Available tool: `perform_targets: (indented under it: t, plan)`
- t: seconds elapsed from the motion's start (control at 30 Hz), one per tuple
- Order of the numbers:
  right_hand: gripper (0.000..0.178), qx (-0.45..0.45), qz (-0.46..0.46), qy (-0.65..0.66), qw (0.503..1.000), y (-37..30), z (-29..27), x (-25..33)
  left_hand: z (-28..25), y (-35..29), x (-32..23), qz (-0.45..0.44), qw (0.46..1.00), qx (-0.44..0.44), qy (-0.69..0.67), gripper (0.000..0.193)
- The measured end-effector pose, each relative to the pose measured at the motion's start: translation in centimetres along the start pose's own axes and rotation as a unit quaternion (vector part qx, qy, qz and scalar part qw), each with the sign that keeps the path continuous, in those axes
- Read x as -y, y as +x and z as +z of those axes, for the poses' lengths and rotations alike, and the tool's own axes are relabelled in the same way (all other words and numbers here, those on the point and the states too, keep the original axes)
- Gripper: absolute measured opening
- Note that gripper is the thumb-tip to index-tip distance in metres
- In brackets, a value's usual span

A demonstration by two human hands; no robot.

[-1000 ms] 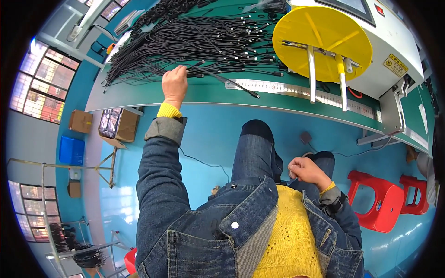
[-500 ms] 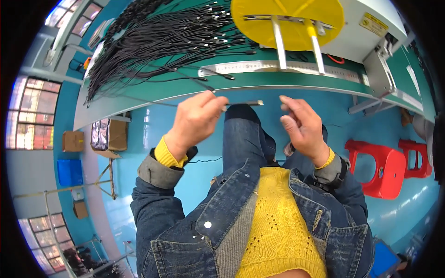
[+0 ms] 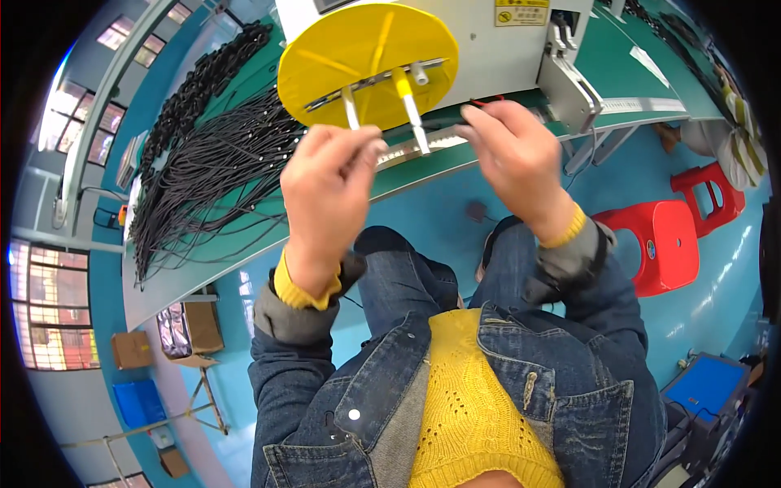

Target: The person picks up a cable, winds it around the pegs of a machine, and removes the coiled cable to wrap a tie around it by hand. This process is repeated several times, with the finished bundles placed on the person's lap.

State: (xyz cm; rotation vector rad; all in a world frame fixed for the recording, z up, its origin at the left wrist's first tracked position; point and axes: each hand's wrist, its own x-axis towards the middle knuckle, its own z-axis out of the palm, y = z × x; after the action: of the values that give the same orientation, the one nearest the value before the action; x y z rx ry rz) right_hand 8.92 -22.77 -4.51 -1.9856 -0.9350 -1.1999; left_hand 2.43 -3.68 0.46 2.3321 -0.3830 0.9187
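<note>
Black cable (image 3: 455,120) is stretched between left hand (image 3: 329,195) and right hand (image 3: 512,154), both pinching it just below the yellow winding disc (image 3: 366,61); winding looks unstarted, and many cords (image 3: 220,171) wait on the green tabletop (image 3: 244,260).

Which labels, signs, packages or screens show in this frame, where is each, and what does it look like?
Warning label: on the white machine's front, top centre; yellow rectangle with dark print.
Paper slip: flat on the green bench, upper right; white, oblong.
Cardboard boxes: on the floor, lower left; brown, plain.
Foil bag: in an open carton beside them; silvery, crinkled.
No screen shows clearly.
</note>
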Motion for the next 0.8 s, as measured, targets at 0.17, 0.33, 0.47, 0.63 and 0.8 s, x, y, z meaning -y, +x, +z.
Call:
perform_targets:
  t: [0.17, 0.33, 0.47, 0.63, 0.8]
  plan:
    - [0.011, 0.002, 0.108, 0.036, 0.994, 0.1, 5.8, -1.4, 2.4, 1.5, 4.7, -0.077, 0.992, -0.038, -0.097, 0.009]
    - [0.009, -0.048, 0.141, 0.043, 0.988, 0.9, 8.6, -1.9, 2.8, 1.8, 6.2, -0.124, 0.980, -0.053, -0.147, 0.008]
    - [0.010, -0.043, 0.172, 0.046, 0.983, 0.9, 9.2, -2.6, 3.4, 2.5, 6.9, -0.153, 0.971, -0.059, -0.175, 0.009]
    - [0.014, -0.020, 0.228, 0.088, 0.970, -1.4, 7.6, -2.7, 3.0, 1.6, 6.8, -0.183, 0.950, -0.079, -0.241, 0.010]
    - [0.017, 0.065, 0.266, 0.087, 0.958, -7.5, 5.0, -2.0, 2.7, 0.4, 7.5, -0.183, 0.957, -0.087, -0.208, 0.012]
